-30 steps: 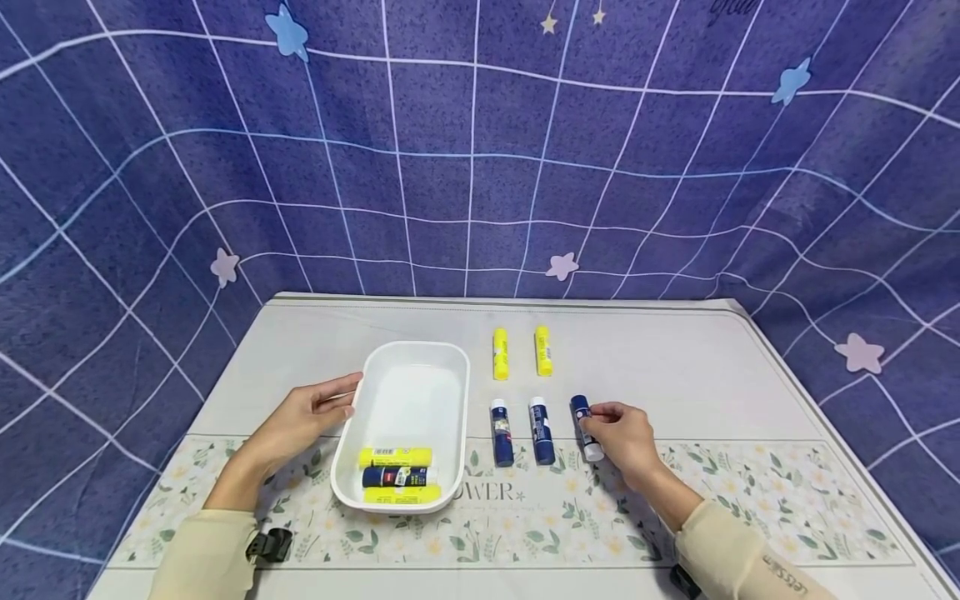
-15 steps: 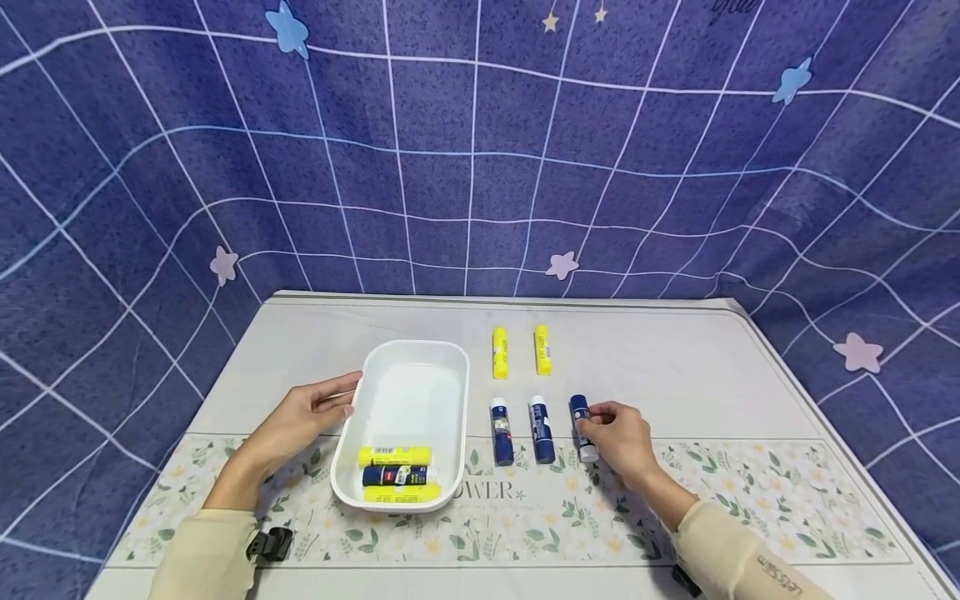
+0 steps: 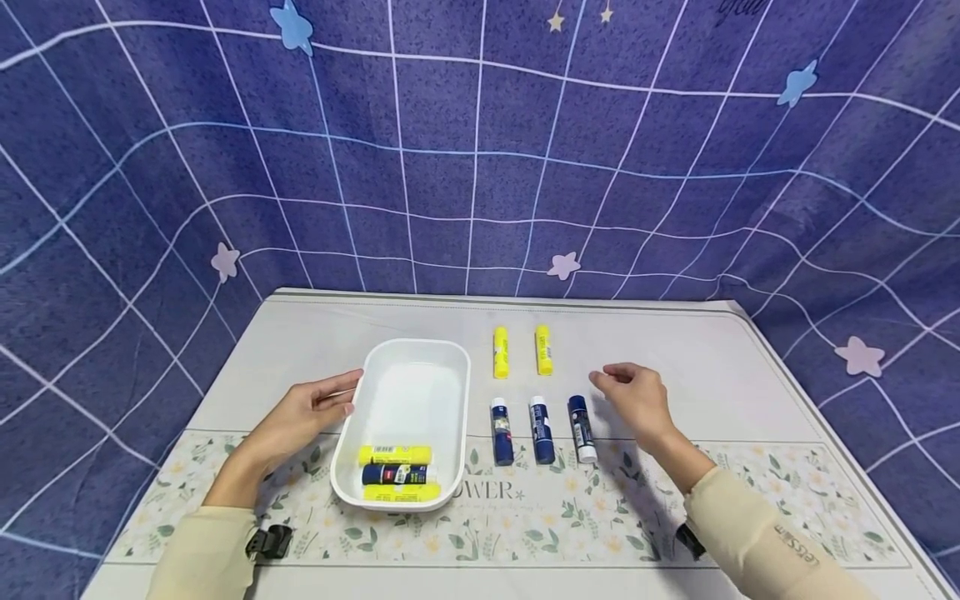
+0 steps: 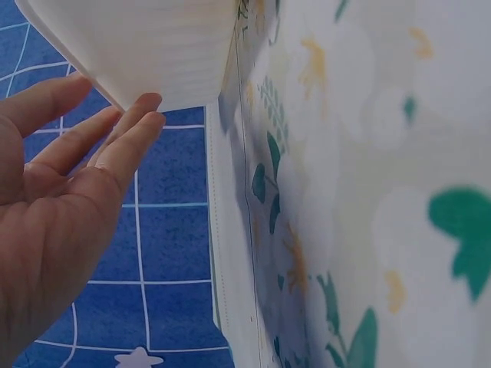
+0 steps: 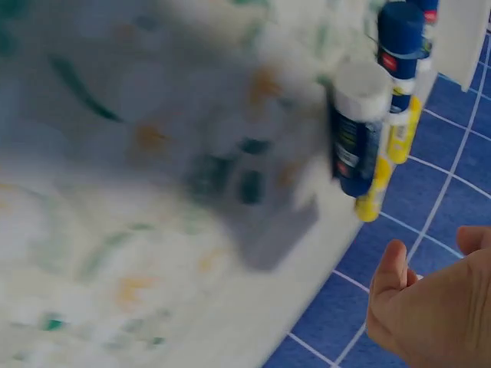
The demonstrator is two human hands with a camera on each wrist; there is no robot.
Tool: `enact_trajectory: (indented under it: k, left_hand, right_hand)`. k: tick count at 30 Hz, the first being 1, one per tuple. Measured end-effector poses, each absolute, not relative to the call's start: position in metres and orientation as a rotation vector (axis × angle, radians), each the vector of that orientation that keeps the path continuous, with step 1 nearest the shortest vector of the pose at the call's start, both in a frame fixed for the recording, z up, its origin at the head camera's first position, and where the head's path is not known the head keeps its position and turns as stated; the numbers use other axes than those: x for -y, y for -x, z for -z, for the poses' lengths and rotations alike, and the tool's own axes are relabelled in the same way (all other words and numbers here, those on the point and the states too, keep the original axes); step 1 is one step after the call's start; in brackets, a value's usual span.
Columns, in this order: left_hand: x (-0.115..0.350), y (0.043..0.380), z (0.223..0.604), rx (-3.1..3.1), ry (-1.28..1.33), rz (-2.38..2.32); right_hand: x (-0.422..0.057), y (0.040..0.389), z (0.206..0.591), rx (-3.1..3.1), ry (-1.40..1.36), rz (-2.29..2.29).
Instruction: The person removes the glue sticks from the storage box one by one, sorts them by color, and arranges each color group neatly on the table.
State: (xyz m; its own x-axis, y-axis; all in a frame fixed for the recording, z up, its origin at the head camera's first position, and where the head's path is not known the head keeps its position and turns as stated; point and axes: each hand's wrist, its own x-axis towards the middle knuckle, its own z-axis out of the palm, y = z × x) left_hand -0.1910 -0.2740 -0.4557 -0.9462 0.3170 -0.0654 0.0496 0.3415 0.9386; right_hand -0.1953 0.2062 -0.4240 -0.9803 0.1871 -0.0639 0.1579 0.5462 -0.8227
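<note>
In the head view, my left hand (image 3: 303,417) touches the left side of a white tray (image 3: 411,348) with extended fingers. The left wrist view shows fingertips (image 4: 142,115) against the tray's edge (image 4: 153,61). Two yellow glue sticks (image 3: 395,455) (image 3: 402,492) lie in the tray's near end, a navy glue stick (image 3: 394,474) between them. My right hand (image 3: 637,400) hovers with nothing in it, right of and beyond a navy glue stick with a white end (image 3: 581,427). Two more navy glue sticks (image 3: 502,432) (image 3: 541,429) lie left of that one.
Behind the navy row, two yellow glue sticks (image 3: 501,352) (image 3: 543,350) lie apart on the table. A floral band (image 3: 750,500) crosses the tabletop's near part. A purple-blue gridded curtain (image 3: 480,167) surrounds the back and sides.
My right hand has let go of the rightmost navy glue stick and moved up and away from it. That stick now lies nearly parallel to its neighbours. The left hand and tray stay put.
</note>
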Motion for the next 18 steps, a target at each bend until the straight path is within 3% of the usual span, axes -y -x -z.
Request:
enact_trajectory:
  k: [10,18]
  left_hand:
    - [0.274,0.191,0.455,-2.371,-0.331,-1.638]
    - [0.274,0.192,0.455,-2.369,-0.336,-1.638]
  right_hand:
    - [-0.175,0.226,0.395,2.660,0.121,-1.623]
    - [-0.148,0.240,0.378,2.699,-0.267,-1.793]
